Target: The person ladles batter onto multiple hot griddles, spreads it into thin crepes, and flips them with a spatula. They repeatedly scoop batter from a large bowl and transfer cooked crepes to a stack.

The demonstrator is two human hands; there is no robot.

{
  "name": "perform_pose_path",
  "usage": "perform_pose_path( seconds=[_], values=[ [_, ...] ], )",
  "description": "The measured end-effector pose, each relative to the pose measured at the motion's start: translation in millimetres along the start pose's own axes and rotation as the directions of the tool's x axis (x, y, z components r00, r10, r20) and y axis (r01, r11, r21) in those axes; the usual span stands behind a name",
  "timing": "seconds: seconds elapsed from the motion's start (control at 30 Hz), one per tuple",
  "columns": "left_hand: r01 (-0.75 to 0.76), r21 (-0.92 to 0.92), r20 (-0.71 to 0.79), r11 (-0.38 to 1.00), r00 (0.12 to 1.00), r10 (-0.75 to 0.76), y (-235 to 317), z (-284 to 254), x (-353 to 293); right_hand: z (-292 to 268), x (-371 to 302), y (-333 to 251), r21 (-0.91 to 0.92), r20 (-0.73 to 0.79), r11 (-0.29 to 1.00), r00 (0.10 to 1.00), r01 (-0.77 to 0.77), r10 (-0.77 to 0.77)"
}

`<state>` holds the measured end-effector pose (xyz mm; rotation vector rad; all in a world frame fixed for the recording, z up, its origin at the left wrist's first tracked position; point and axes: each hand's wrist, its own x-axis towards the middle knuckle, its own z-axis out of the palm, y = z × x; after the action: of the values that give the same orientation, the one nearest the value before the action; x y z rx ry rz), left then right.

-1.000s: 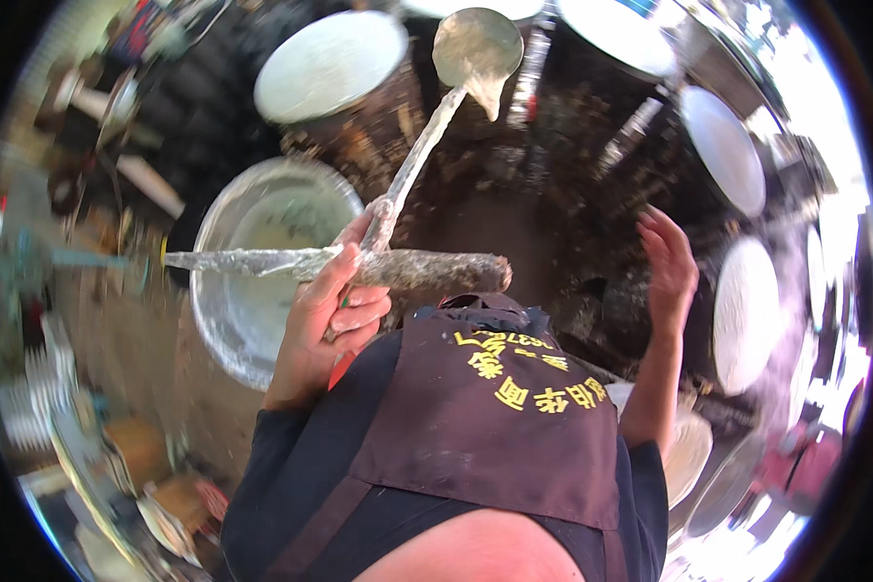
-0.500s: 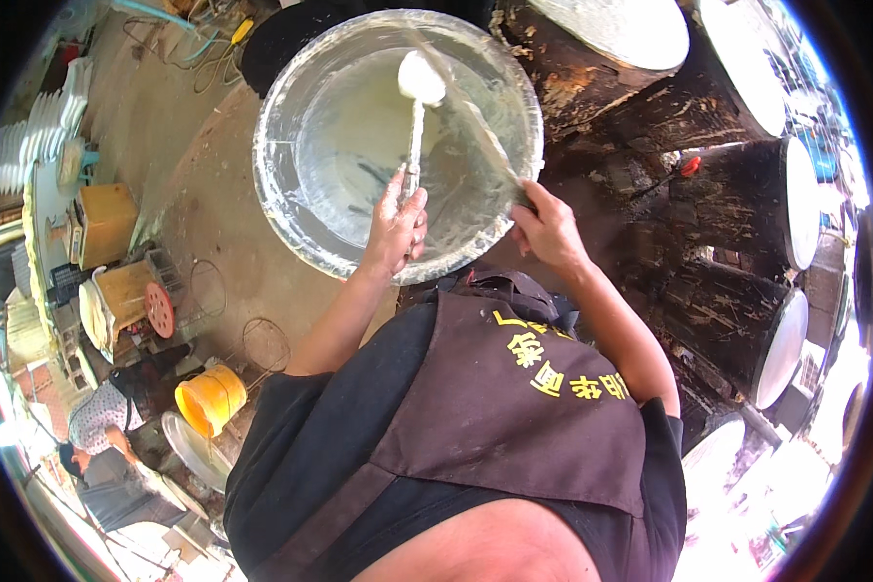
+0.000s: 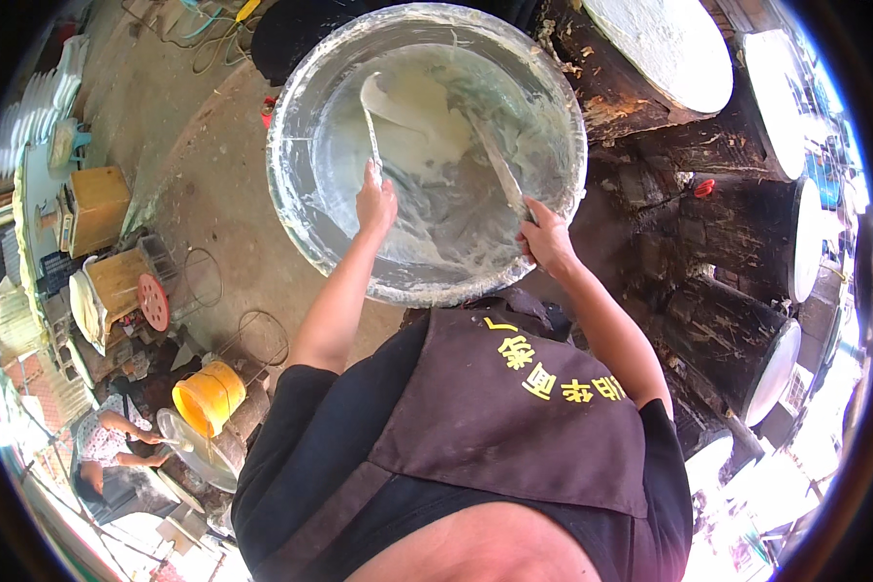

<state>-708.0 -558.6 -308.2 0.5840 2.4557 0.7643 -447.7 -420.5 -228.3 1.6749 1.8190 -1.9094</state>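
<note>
A large round tub [image 3: 287, 194] stands in front of me, holding thin, cloudy greyish-white liquid [image 3: 412, 136] streaked with swirls. My left hand [image 3: 376, 204] is closed around the handle of a ladle [image 3: 371, 121]; its bowl end dips into the liquid on the tub's far left side. Over the near right rim, my right hand [image 3: 549, 238] grips a long, flat stick [image 3: 498, 167]. The stick's lower end goes under the swirling surface and is hidden there. White residue coats the tub's inner wall and rim.
Dark, crusted barrels with pale round tops [image 3: 807, 241] line the right side. At the left are a yellow bucket [image 3: 209, 398], wooden boxes [image 3: 100, 207] and a red perforated disc [image 3: 153, 302]. Another person [image 3: 116, 436] works over a shallow basin [image 3: 179, 436] at the lower left.
The ladle, held up with white stuff on its bowl, has gone down into the liquid and left. The stick's far end has dropped into the liquid, and the surface now swirls.
</note>
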Motion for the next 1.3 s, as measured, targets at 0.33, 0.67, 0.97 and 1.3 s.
perform_pose_path(
  seconds=[0.33,0.67,0.97,1.3],
  values=[
    [0.356,-0.425,0.403,0.832,0.898,-0.179,44,4,33,54,62,-19,-0.190,0.081,0.952,0.970,0.240,-0.229],
    [0.460,-0.379,0.298,0.803,0.882,-0.365,-12,-51,-43,-13,-28,15,-0.016,0.063,1.000,0.998,-0.012,0.013],
    [0.483,-0.676,0.451,0.556,0.868,-0.206,48,-50,-17,33,23,-11,-0.042,0.075,0.957,0.956,0.286,-0.282],
    [0.537,-0.578,0.477,0.615,0.833,-0.279,83,14,26,73,68,10,-0.208,0.033,0.908,0.930,0.363,-0.365]
  ],
)
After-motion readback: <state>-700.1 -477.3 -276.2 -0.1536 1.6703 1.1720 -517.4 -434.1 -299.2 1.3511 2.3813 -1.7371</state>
